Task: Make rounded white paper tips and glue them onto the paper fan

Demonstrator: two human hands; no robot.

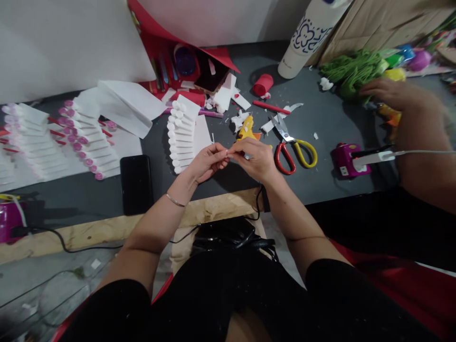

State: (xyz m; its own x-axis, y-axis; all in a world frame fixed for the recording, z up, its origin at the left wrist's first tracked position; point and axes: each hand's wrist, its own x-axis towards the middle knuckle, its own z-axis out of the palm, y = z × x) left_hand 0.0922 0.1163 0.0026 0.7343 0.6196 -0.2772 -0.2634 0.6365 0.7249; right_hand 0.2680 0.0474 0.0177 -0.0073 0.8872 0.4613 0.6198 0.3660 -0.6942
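My left hand [211, 163] and my right hand [253, 158] meet fingertip to fingertip over the front of the dark table. Both are closed in a pinch, and what lies between the fingertips is too small to make out. Just left of them, a row of white round-tipped sticks [181, 137] lies on white paper. A yellow-orange piece [246, 127] sits right behind my right hand, partly covered by it. Beside that hand rest scissors [290, 142] with one red and one yellow handle, their blades pointing away from me.
A black phone [136, 184] lies to the left, near pink-tipped sticks [76, 137]. Behind stand a white bottle [301, 40] and a red roll [262, 85]. On the right are a purple power socket [347, 161], green yarn [352, 71] and another person's hand [386, 92].
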